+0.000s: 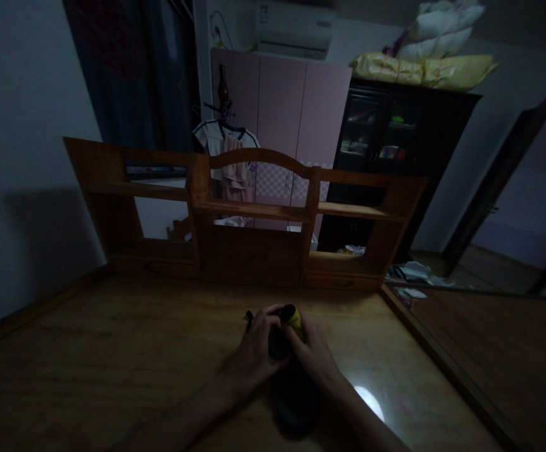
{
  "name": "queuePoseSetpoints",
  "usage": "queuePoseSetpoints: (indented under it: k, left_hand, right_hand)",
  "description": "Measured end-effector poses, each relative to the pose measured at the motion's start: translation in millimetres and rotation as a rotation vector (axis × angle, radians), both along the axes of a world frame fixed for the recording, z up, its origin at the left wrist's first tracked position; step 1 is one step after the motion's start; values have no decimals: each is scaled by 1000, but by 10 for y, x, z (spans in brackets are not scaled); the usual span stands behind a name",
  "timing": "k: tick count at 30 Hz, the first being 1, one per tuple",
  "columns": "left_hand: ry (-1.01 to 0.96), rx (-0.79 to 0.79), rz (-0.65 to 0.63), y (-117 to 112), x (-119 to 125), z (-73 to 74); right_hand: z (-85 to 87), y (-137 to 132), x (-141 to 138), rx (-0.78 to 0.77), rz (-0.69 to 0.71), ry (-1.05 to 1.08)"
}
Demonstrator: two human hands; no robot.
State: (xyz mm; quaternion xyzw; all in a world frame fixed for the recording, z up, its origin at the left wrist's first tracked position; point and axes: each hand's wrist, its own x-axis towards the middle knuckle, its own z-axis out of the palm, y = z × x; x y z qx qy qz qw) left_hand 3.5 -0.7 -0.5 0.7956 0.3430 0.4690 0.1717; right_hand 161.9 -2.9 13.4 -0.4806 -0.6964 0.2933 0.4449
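Both hands are closed around a dark, elongated item [296, 402] on the wooden tabletop. Its near end is rounded, and a yellow patch [295, 319] shows at its far end; it resembles a shoe, but the dim light leaves its kind unclear. My left hand [259, 345] grips it from the left, fingers curled over the top. From the right, my right hand [314, 350] holds it, thumb laid across the upper side near the yellow part. A small black loop or strap [249, 319] sticks out beyond my left hand. The palms and several fingertips are hidden.
A wooden shelf unit [254, 210] with small drawers stands along the table's [112, 351] far edge. White wall [27, 188] borders the left; a raised wooden rim [433, 345] runs down the right. A bright reflection lies near my right forearm. Behind stand pink wardrobe doors [279, 107] and a black cabinet [399, 138].
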Motion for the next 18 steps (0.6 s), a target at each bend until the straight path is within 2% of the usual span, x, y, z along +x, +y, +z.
queuePoseSetpoints:
  k: [4,11,18]
  left_hand:
    - [-57,-5,-11,19,5,-28]
    - [-65,-21,-47,52,-16,-75]
    - [-73,-46,-37,33,-11,-67]
  right_hand:
    - [18,-15,25,-2,15,10]
    - [-67,9,78,20,-2,-10]
    - [-109,21,76,-12,15,129]
